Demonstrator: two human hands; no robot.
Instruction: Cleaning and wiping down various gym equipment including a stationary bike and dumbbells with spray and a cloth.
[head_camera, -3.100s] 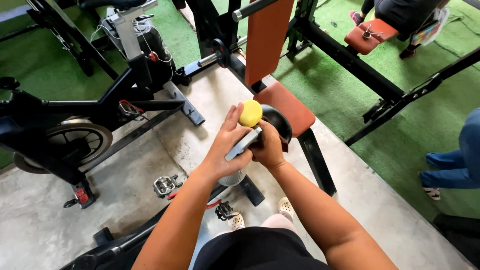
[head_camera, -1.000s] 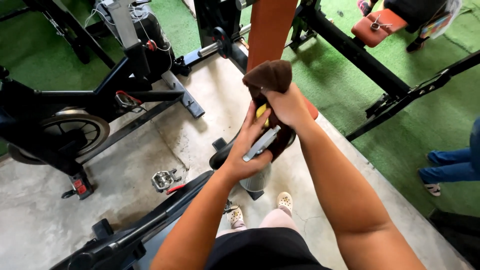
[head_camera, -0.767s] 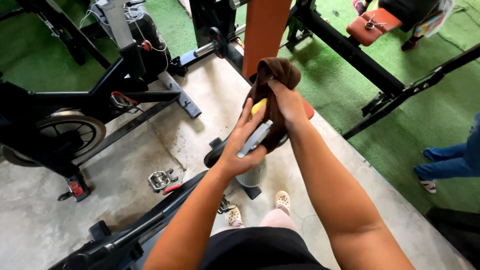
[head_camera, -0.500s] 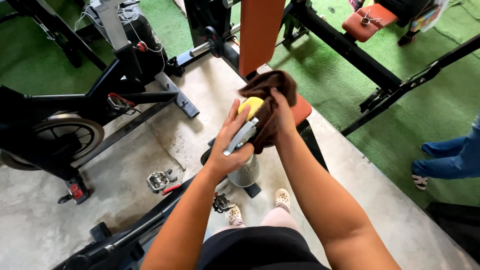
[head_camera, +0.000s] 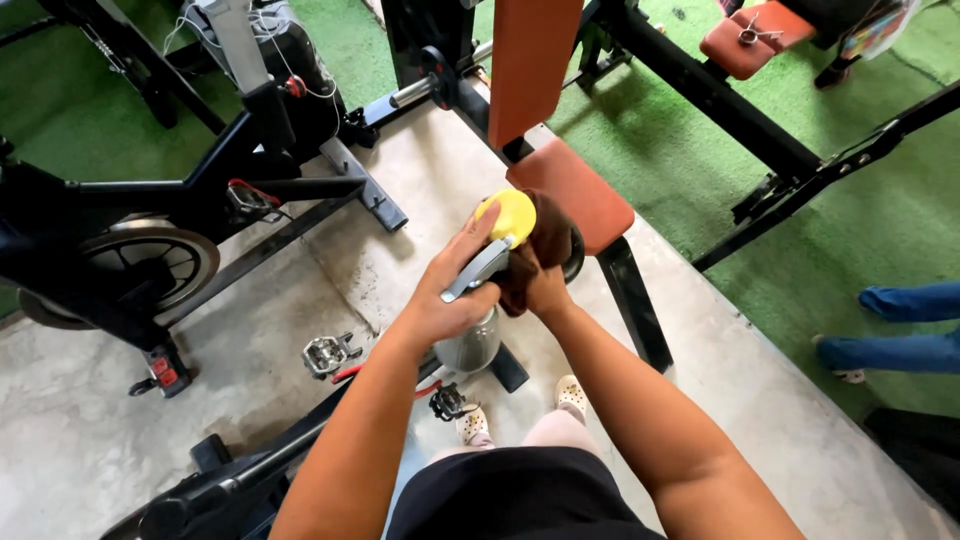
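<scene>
My left hand (head_camera: 448, 295) is wrapped around a spray bottle (head_camera: 470, 345) with a yellow head (head_camera: 508, 215) and a grey trigger, held upright in front of me. Its clear body hangs below my palm. My right hand (head_camera: 543, 290) clutches a brown cloth (head_camera: 545, 240) bunched against a black bike saddle (head_camera: 574, 255), just right of the bottle's head. Most of the saddle is hidden under the cloth and my hands. Both forearms reach out from the bottom of the view.
A black exercise bike (head_camera: 150, 230) stands at left, with loose pedals (head_camera: 330, 352) on the concrete floor. An orange-padded weight bench (head_camera: 575, 195) sits ahead on a black frame. Green turf lies beyond. Another person's jeans and shoe (head_camera: 895, 335) are at right.
My right hand has brought the brown cloth down from a raised position to the saddle, beside the bottle's yellow head. The left hand kept its hold on the bottle.
</scene>
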